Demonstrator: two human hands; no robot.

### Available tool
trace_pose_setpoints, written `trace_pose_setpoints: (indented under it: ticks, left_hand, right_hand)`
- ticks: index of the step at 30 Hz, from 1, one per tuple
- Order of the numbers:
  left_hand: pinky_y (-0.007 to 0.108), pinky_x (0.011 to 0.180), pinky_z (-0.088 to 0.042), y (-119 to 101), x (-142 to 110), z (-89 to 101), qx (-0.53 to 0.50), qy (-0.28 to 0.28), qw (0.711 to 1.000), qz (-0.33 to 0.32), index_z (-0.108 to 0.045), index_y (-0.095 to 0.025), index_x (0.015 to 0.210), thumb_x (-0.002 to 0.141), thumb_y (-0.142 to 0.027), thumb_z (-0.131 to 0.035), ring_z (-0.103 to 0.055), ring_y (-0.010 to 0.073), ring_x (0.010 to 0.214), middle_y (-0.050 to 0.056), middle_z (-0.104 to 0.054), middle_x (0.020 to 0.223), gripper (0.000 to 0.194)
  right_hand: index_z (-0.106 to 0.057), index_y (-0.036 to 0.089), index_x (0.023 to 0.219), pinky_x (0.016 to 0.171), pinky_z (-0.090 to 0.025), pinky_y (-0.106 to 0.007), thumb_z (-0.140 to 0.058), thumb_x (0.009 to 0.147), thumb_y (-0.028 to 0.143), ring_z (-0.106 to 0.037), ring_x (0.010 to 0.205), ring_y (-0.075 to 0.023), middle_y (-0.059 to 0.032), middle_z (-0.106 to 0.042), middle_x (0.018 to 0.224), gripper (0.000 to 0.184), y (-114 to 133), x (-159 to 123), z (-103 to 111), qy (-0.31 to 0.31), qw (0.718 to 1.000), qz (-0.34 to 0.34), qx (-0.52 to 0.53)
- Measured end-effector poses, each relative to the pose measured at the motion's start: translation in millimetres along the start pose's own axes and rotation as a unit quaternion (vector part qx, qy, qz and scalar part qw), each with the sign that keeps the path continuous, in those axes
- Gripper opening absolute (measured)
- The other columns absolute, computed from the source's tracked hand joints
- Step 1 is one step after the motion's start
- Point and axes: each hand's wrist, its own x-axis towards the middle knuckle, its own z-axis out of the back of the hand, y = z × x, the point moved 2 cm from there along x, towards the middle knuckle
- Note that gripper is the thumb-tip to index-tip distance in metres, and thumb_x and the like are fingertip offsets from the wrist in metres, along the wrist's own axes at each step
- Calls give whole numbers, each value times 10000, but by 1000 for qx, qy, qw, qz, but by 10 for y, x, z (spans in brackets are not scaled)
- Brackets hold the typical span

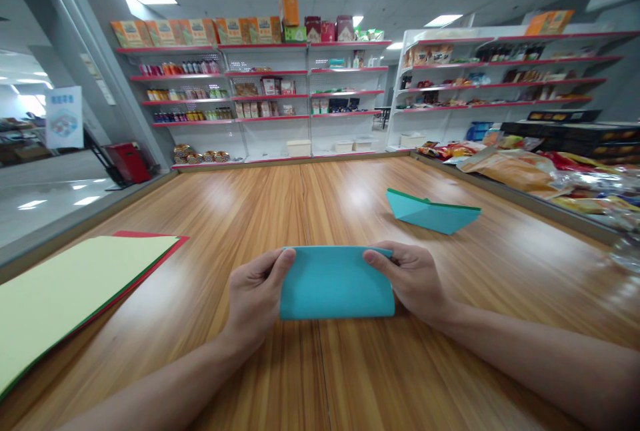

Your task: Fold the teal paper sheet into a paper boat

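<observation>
A folded sheet of blue paper (336, 285) is held up between my two hands, over the near middle of the wooden table. My left hand (257, 287) pinches its upper left corner, thumb on the near face. At the upper right corner my right hand (413, 277) grips it the same way, and the fingers behind the paper are mostly hidden. The paper's lower edge looks rounded, like a soft fold. Beyond my right hand, a folded paper boat (434, 212), blue with a green rim, rests on the table.
A stack of coloured paper (95, 277), pale yellow on top with green and red below, lies at the left. Bagged snacks (525, 174) and dark boxes (575, 137) crowd the right side past the table's raised edge (525, 197). Stocked shelves (270, 117) stand behind.
</observation>
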Motion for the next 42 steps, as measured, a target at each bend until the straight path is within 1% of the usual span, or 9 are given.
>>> trace_pose_setpoints:
  ticks: [8, 13, 17, 21, 31, 39, 42]
  left_hand:
    - [200, 446, -314, -16, -9, -12, 3, 17, 1000, -19, -657, -150, 640, 794, -387, -600, -392, 98, 513, -30, -435, 536, 289]
    - [200, 473, -360, -4, -21, 9, 3, 7, 1000, -19, -691, -156, 708, 784, -372, -617, -460, 110, 539, -23, -524, 569, 240]
    - [202, 484, -386, -1, -15, 11, 1, 1, 1000, -16, -692, -157, 714, 780, -366, -622, -500, 120, 549, -14, -581, 588, 231]
    - [203, 500, -407, -3, -3, 3, 0, 2, 1000, -18, -694, -157, 728, 782, -361, -621, -531, 129, 574, -4, -618, 623, 223]
    - [194, 497, -403, 15, -5, 3, 0, 6, 1000, -25, -686, -153, 718, 794, -362, -612, -526, 122, 570, -11, -604, 611, 235]
    - [199, 489, -385, 18, 5, 8, 3, 6, 1000, -22, -687, -158, 717, 796, -370, -610, -494, 117, 557, -17, -564, 588, 238]
    - [203, 497, -389, 25, 4, 6, -4, 8, 1000, -19, -686, -156, 726, 793, -374, -611, -505, 124, 568, -10, -582, 607, 240]
  right_hand:
    - [-700, 174, 747, 514, -438, -201, -626, 804, 373, -566, 584, -113, 2, -653, 650, 220, -30, -1, 8, -16, 1000, 12, -5]
    - [-702, 168, 738, 512, -447, -220, -622, 805, 379, -569, 579, -129, -8, -653, 645, 236, 0, -5, 6, -14, 1000, 18, -9]
    - [-706, 164, 746, 503, -442, -235, -610, 812, 389, -564, 570, -140, -17, -652, 643, 254, 14, 0, 5, -7, 1000, 27, -13]
    - [-706, 157, 731, 491, -425, -225, -603, 813, 400, -550, 552, -130, -12, -635, 617, 277, 26, 8, 6, -9, 999, 24, -19]
    - [-711, 156, 690, 477, -410, -217, -608, 793, 426, -523, 527, -122, -4, -604, 575, 307, 31, 7, 6, -18, 999, 3, -33]
    - [-696, 171, 625, 424, -346, -219, -609, 784, 454, -446, 472, -107, 15, -528, 507, 336, 18, 11, 5, -18, 998, 2, -56]
    - [-658, 168, 549, 397, -305, -220, -603, 787, 454, -389, 441, -93, 23, -469, 461, 376, 27, 11, 4, -18, 998, 10, -64]
